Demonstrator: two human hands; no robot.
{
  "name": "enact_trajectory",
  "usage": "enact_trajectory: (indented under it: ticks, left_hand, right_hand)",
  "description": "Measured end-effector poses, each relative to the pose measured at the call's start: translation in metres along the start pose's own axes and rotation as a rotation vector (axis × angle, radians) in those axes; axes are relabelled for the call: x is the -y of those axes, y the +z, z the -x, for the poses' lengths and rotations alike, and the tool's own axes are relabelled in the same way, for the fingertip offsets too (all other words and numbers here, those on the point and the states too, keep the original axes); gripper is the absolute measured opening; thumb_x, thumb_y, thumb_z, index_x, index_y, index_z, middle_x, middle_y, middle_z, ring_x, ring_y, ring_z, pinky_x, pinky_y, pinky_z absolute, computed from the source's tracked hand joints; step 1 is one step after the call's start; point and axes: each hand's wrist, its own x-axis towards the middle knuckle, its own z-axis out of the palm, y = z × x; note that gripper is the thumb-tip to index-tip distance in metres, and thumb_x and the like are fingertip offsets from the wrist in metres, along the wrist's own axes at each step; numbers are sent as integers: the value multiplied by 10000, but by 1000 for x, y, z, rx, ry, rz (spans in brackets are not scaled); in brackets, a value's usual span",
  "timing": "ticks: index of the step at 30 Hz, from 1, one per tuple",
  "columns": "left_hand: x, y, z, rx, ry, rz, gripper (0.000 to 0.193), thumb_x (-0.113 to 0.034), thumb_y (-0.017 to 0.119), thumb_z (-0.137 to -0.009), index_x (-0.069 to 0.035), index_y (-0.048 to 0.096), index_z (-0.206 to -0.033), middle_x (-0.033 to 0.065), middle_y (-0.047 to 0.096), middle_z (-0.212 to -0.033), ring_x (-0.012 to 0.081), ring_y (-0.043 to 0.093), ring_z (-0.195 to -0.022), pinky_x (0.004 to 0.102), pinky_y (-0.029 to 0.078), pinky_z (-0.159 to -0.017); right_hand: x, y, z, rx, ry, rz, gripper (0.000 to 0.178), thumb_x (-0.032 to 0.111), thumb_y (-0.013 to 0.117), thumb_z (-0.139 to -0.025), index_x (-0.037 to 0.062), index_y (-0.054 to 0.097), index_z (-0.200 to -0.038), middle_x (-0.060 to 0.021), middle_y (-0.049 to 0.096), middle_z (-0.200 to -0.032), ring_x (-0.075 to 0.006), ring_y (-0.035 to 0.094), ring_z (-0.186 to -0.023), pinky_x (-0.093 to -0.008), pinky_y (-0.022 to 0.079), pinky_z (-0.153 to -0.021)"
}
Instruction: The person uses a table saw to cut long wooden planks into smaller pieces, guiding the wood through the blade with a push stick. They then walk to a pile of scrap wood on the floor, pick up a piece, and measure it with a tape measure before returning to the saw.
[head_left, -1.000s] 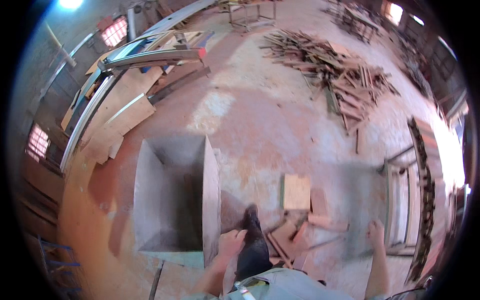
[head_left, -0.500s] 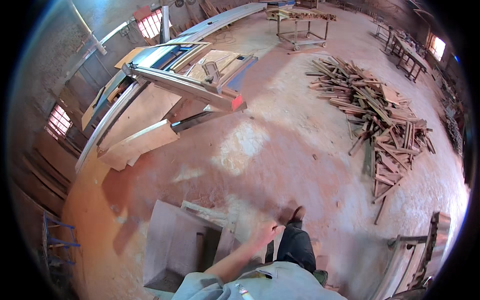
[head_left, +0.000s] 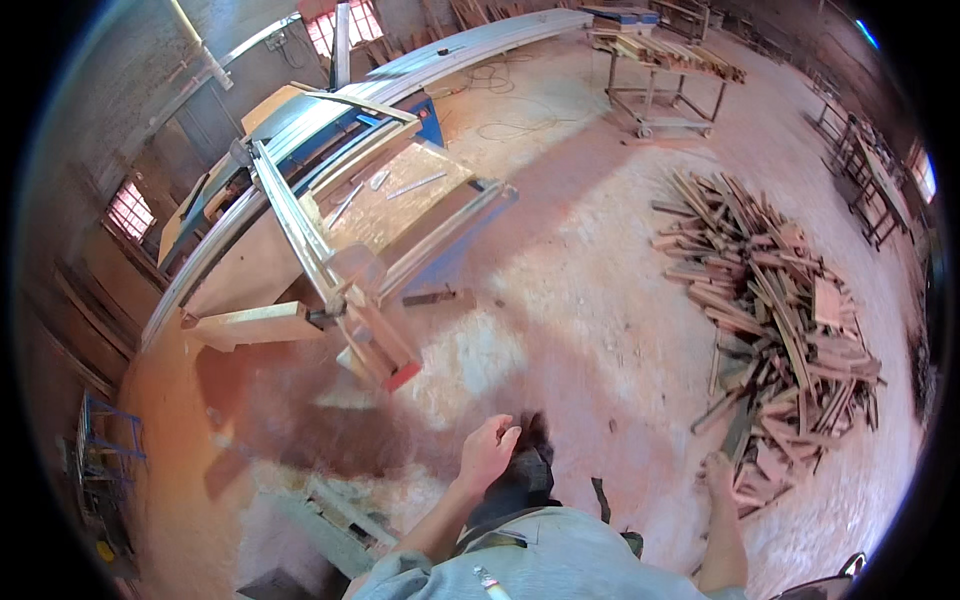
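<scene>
My left hand [head_left: 487,452] is in front of my body, above my dark trouser leg [head_left: 510,488]. Its fingers are loosely curled, the thumb stands apart from them, and nothing shows in it. My right hand [head_left: 718,475] hangs out to the right, seen against the near edge of a large heap of wood offcuts [head_left: 790,310]. That hand is smeared, so its fingers do not show clearly; a dark strip [head_left: 739,430] beyond it seems to lie in the heap.
Ahead on the left stands a sliding table saw [head_left: 290,210] with a long pale rail and a red-tipped fence [head_left: 400,376]. A wheeled cart [head_left: 660,90] loaded with wood stands farther off. Low at left are a grey box-like object [head_left: 285,580] and a blue metal frame [head_left: 110,430].
My view has moved forward, bringing the saw and wood heap nearer. The grey box has slid toward the lower edge. My right hand has come into view, and my left hand has risen.
</scene>
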Motion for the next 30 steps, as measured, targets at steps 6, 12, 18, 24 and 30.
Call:
enact_trajectory:
  ticks: [6,12,18,24,30]
  left_hand:
    - [-37,41,-223,-97,-125,266,339,-220,640,-939,-3,626,-1199,177,711,-1043,267,693,-936,370,535,-822]
    - [-125,38,-430,-183,-101,330,301,-171,646,-934,0,623,-1181,148,703,-982,216,680,-896,341,528,-808]
    - [-117,26,-643,-508,-24,369,280,-140,651,-934,6,625,-1172,98,686,-922,154,647,-805,297,524,-738]
    - [-111,13,-805,-673,-245,570,316,-139,648,-952,-21,590,-1239,13,610,-957,84,557,-803,248,489,-649]
    - [-96,-37,-916,-861,-306,572,325,-128,628,-957,5,565,-1247,17,584,-972,55,557,-760,207,482,-607]
  right_hand:
    - [180,64,-176,71,-116,-133,256,148,516,-971,-24,574,-1151,-109,628,-842,-195,634,-594,-319,510,-500]
    - [175,80,-291,180,165,65,192,167,555,-914,4,641,-970,-102,601,-781,-228,619,-601,-366,501,-544]
    - [289,113,-441,215,431,32,180,183,538,-940,34,581,-850,-83,545,-713,-220,559,-564,-365,454,-513]
    - [546,179,-667,304,169,175,272,200,520,-965,64,521,-730,-64,489,-644,-211,499,-526,-365,408,-483]
    - [858,324,-865,473,-214,296,224,170,498,-971,-18,562,-1076,-79,562,-714,-149,524,-557,-323,416,-480]
